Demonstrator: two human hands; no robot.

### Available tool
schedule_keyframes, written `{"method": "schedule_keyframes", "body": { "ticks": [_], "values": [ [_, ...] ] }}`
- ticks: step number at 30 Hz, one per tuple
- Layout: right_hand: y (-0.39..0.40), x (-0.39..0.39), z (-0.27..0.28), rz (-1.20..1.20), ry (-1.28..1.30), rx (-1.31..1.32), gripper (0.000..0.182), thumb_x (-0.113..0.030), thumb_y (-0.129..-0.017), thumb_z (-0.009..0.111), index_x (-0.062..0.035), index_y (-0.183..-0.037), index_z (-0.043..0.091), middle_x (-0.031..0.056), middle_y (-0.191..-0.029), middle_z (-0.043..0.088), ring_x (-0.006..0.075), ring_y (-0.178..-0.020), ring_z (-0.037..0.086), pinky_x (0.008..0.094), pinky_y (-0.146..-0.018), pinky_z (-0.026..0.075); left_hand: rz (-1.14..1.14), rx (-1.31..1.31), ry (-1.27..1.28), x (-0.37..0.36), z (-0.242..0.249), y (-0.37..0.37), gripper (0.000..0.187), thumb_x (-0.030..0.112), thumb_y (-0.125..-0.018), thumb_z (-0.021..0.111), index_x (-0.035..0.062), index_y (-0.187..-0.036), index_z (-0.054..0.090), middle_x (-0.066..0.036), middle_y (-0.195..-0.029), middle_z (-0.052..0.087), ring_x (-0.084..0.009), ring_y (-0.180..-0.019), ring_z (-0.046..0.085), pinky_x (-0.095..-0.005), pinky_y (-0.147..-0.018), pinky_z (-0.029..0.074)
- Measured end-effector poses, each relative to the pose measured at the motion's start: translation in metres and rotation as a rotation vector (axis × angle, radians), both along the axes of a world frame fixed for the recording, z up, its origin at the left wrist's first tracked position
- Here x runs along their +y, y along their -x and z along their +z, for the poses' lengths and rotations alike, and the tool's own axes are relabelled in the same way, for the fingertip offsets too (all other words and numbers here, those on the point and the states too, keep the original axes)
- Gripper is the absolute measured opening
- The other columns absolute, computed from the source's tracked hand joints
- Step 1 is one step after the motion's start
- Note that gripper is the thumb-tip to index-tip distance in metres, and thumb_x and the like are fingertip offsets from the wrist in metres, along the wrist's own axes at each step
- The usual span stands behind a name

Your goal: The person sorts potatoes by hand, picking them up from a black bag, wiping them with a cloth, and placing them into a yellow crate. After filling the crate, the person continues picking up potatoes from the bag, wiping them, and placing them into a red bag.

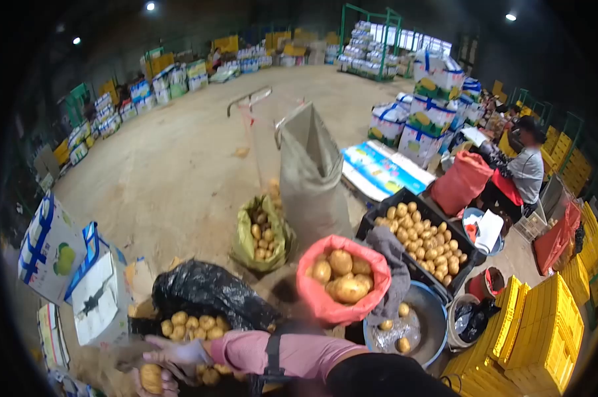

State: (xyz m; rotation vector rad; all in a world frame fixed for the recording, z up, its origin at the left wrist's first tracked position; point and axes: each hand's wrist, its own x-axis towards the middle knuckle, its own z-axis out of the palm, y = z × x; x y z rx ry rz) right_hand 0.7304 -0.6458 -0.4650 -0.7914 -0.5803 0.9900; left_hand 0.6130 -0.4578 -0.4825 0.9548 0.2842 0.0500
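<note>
At the bottom left, my left hand (169, 384) is closed around a potato (151, 378). Just above it is my right hand (180, 352), its fingers stretched out to the left and slightly blurred, with nothing visible in them. The pink-sleeved right arm crosses over a dark container with loose potatoes (192, 325), hiding part of them. A black plastic bag (210, 291) drapes behind these potatoes. To the right of it stands a red sack (310, 286) filled with larger potatoes.
A green sack (282, 255) of small potatoes and a tall grey sack (312, 192) stand ahead. Rightward are a black crate (471, 264) of potatoes, a blue basin (415, 291) and yellow crates (544, 331). Printed cartons (104, 298) stand left. A person (527, 169) sits at the right.
</note>
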Motion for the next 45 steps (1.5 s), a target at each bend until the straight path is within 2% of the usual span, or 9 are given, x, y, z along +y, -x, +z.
{"method": "schedule_keyframes", "body": {
  "ticks": [3,9,11,13,22,32,35,37,45],
  "values": [
    [0.0,-0.016,0.012,0.124,-0.022,0.185,0.052,-0.029,-0.095,0.064,-0.0089,-0.14,0.047,0.0084,-0.09,0.066,0.0139,-0.057,0.059,0.0296,-0.052,0.05,0.078,-0.467,-1.419,-0.03,-0.015,0.001,0.057,-0.005,-0.085,0.064,0.0013,-0.137,0.041,-0.018,-0.117,0.059,-0.026,-0.094,0.062,-0.0332,-0.073,0.056],
    [-0.019,0.005,-0.004,-0.522,0.104,-0.227,0.057,0.006,-0.083,0.05,0.0001,-0.14,0.044,0.0068,-0.099,0.067,0.0107,-0.07,0.062,0.0225,-0.062,0.052,0.102,0.045,-0.284,-0.053,0.014,-0.003,0.056,-0.005,-0.085,0.063,0.0004,-0.136,0.041,-0.019,-0.121,0.06,-0.0276,-0.095,0.063,-0.0318,-0.071,0.057],
    [-0.024,-0.005,0.005,-0.52,-0.077,-0.056,0.066,0.015,-0.08,0.039,-0.0009,-0.144,0.042,0.0077,-0.12,0.065,0.0095,-0.096,0.06,0.023,-0.082,0.05,-0.018,0.123,0.294,-0.038,0.005,-0.015,0.053,0.048,-0.099,0.042,0.0054,-0.126,0.057,-0.014,-0.111,0.064,-0.0219,-0.074,0.061,-0.0298,-0.057,0.053],
    [-0.044,-0.003,-0.022,-0.824,0.027,-0.575,0.064,0.015,-0.08,0.035,-0.0038,-0.139,0.049,0.0078,-0.13,0.061,0.0144,-0.109,0.059,0.0237,-0.091,0.047,-0.344,-0.107,0.625,-0.023,-0.005,-0.019,0.053,0.043,-0.098,0.048,0.0092,-0.139,0.048,-0.013,-0.124,0.061,-0.0279,-0.107,0.064,-0.0362,-0.082,0.056],
    [0.007,-0.014,0.035,-0.415,0.137,-1.114,0.07,0.005,-0.074,0.063,-0.0001,-0.141,0.044,0.0184,-0.145,0.044,0.0303,-0.133,0.046,0.0399,-0.114,0.034,0.262,-0.216,0.377,-0.048,0.042,-0.025,0.042,0.038,-0.102,0.043,0.0111,-0.132,0.054,-0.008,-0.121,0.064,-0.0211,-0.106,0.065,-0.0389,-0.086,0.057],
    [0.015,0.041,0.005,-0.557,0.222,-1.138,0.056,-0.008,-0.076,0.069,-0.0106,-0.131,0.058,0.0209,-0.131,0.054,0.0377,-0.126,0.049,0.0427,-0.108,0.038,0.346,-0.185,-0.624,-0.032,-0.061,-0.035,0.036,0.019,-0.09,0.057,0.0088,-0.124,0.06,-0.011,-0.126,0.06,-0.029,-0.12,0.055,-0.0389,-0.104,0.041],
    [0.004,0.058,-0.016,-0.553,0.12,-0.561,0.033,-0.007,-0.09,0.058,-0.0019,-0.123,0.058,0.014,-0.119,0.063,0.0263,-0.104,0.064,0.0357,-0.092,0.052,0.347,-0.215,-1.688,-0.032,-0.042,-0.012,0.041,0.018,-0.089,0.059,0.0076,-0.128,0.058,-0.012,-0.123,0.061,-0.0294,-0.117,0.057,-0.0381,-0.102,0.044],
    [-0.004,0.054,0.012,-0.488,0.183,0.006,0.034,-0.01,-0.098,0.052,0.0005,-0.13,0.052,0.0093,-0.122,0.061,0.0178,-0.11,0.06,0.0312,-0.096,0.048,0.316,-0.391,-1.32,-0.055,0.018,-0.002,0.044,0.018,-0.088,0.06,0.0067,-0.131,0.056,-0.012,-0.12,0.062,-0.0296,-0.115,0.058,-0.0369,-0.1,0.045],
    [-0.056,0.043,0.04,-0.818,-0.021,-0.255,0.04,-0.021,-0.103,0.046,-0.0018,-0.138,0.043,0.0085,-0.117,0.058,0.0184,-0.103,0.057,0.0333,-0.088,0.048,0.177,-0.209,0.418,-0.014,0.026,0.008,0.051,0.05,-0.099,0.044,0.008,-0.127,0.052,-0.017,-0.117,0.063,-0.022,-0.084,0.065,-0.0231,-0.051,0.051]
  ]
}}
